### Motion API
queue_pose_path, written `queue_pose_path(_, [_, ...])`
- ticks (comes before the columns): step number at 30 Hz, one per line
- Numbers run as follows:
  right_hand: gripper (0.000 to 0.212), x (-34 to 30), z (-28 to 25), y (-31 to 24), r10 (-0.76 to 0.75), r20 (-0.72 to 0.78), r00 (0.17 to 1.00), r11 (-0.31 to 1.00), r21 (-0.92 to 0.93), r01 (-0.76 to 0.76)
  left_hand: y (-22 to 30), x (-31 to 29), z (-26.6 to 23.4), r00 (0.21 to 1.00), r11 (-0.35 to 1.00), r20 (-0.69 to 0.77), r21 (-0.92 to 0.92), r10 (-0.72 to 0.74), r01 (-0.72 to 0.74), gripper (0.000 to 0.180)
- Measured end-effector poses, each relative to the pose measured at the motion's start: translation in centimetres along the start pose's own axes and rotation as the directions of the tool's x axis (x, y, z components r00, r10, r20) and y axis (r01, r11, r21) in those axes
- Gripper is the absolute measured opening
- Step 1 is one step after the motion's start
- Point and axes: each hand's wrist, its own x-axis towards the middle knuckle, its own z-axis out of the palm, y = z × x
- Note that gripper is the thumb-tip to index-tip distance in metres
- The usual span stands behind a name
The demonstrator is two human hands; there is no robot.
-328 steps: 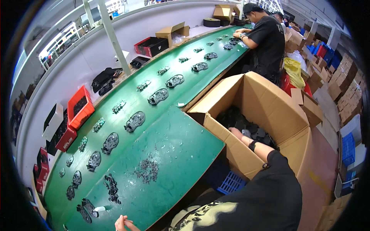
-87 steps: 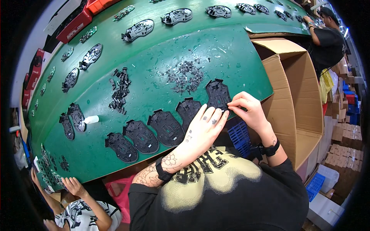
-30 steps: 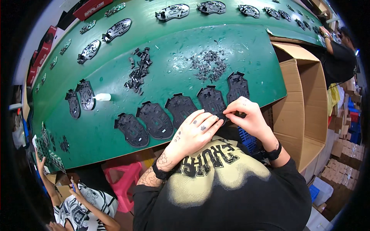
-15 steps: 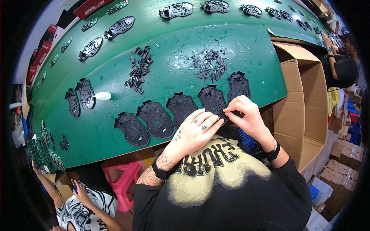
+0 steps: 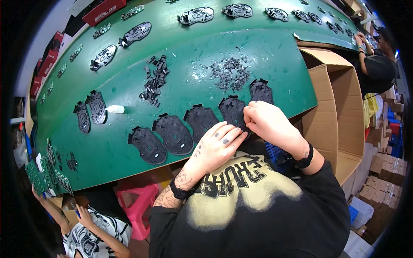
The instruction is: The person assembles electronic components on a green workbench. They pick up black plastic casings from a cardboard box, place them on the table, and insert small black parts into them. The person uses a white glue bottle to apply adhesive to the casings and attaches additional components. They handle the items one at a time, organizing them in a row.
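Note:
Several black plastic mouse base shells stand in a row along the table's near edge. Over the lower end of one shell (image 5: 231,107), my left hand (image 5: 217,145) rests with its fingers stretched out. My right hand (image 5: 267,124) is closed in a pinch at that shell's lower right side; whatever its fingertips hold is hidden. Another shell (image 5: 261,91) lies just beyond the right hand. To the left of my hands are three more, among them a shell (image 5: 173,135) and the leftmost shell (image 5: 147,145). My left fingers cover part of the shell (image 5: 200,121) beside them.
Small black parts (image 5: 230,73) and longer black pieces (image 5: 155,81) lie in heaps on the green table (image 5: 189,92). A white bottle (image 5: 116,109) lies near two shells. Silver-grey mouse assemblies (image 5: 195,16) line the far strip. An open carton (image 5: 320,99) stands right; co-workers sit at both sides.
My right hand has turned, its knuckles now covering the fingertips, and stays by the same shell. The left hand has barely moved. The co-worker at right has shifted their arms.

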Motion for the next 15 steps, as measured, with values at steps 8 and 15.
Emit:
queue_pose_path(8, [0.013, 6.0, -5.5, 4.2, -0.001, -0.241, 0.97, 0.993, 0.117, 0.03, -0.1, -0.2, 0.0, 1.0, 0.999, -0.002, 0.025, 0.02, -0.02, 0.05])
queue_pose_path(15, [0.017, 10.3, -4.5, 9.7, -0.117, -0.238, 0.964, 0.992, 0.02, 0.125, -0.1, -0.2, 0.0, 0.999, 1.0, -0.038, 0.014, 0.029, -0.028, 0.044])
